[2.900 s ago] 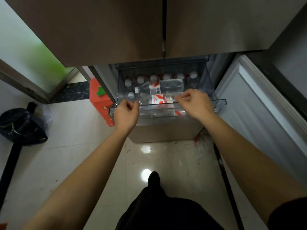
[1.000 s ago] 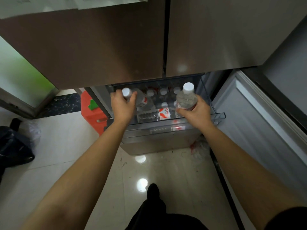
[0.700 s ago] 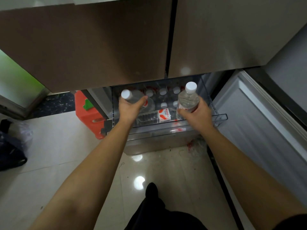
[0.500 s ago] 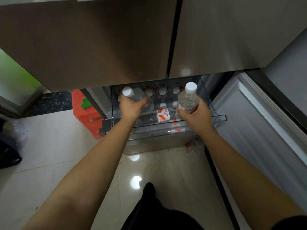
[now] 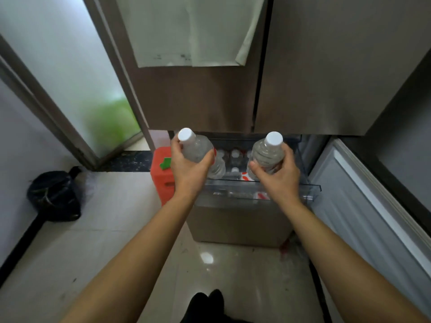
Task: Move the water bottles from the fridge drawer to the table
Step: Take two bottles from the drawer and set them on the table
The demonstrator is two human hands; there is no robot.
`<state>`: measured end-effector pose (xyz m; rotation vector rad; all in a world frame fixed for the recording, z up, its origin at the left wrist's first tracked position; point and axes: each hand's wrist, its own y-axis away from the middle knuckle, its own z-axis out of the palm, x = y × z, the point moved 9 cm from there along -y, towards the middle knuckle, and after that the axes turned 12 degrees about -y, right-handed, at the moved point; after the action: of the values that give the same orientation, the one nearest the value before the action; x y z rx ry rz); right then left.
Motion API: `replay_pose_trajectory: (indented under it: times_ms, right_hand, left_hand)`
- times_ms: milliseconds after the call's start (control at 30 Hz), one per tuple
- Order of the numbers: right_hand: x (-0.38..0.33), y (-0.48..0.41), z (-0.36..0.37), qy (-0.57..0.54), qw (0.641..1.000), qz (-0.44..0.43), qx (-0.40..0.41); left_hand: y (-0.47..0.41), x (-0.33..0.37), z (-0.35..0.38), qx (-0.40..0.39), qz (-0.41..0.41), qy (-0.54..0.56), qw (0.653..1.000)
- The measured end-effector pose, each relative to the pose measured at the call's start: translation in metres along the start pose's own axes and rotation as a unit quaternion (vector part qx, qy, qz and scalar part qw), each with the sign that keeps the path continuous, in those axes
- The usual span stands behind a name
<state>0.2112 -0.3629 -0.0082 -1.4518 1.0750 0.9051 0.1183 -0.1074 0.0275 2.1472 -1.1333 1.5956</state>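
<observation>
My left hand (image 5: 187, 170) grips a clear water bottle (image 5: 194, 148) with a white cap, lifted above the left side of the drawer. My right hand (image 5: 278, 177) grips a second clear water bottle (image 5: 268, 151), also white-capped, above the drawer's right side. Both bottles are upright and tilted a little towards me. Below them the transparent fridge drawer (image 5: 310, 186) stands pulled out, with several more white-capped bottles (image 5: 234, 155) with red labels inside, partly hidden by my hands.
The brown fridge doors (image 5: 203, 96) above are closed, a white paper (image 5: 189, 31) hanging on the left one. The lower fridge door (image 5: 363, 206) stands open at right. A red crate (image 5: 162, 173) sits left of the drawer, a black bag (image 5: 54, 195) on the tiled floor.
Both hands have lifted their bottles up and out of the drawer, closer to me. The view has tilted up, showing more of the fridge doors.
</observation>
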Motion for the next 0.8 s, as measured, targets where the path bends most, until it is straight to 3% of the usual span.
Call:
replay_pose_trajectory:
  times_ms: [233,433,800]
  right_hand:
    - [-0.053,0.089,0.065,-0.058,0.983,-0.051,-0.168]
    - [-0.117,0.209,0.169,-0.099,0.943,-0.075,-0.309]
    - [-0.305,0.488,0.368,-0.107,0.875,-0.203,-0.427]
  left_hand:
    - [0.100,0.010,-0.147,0.095,0.012,-0.105,0.990]
    - [0.187,-0.032,-0.306,0.203,-0.065,-0.159,0.964]
    - [0.363,-0.091,-0.663,0.414,-0.124,-0.212,0.876]
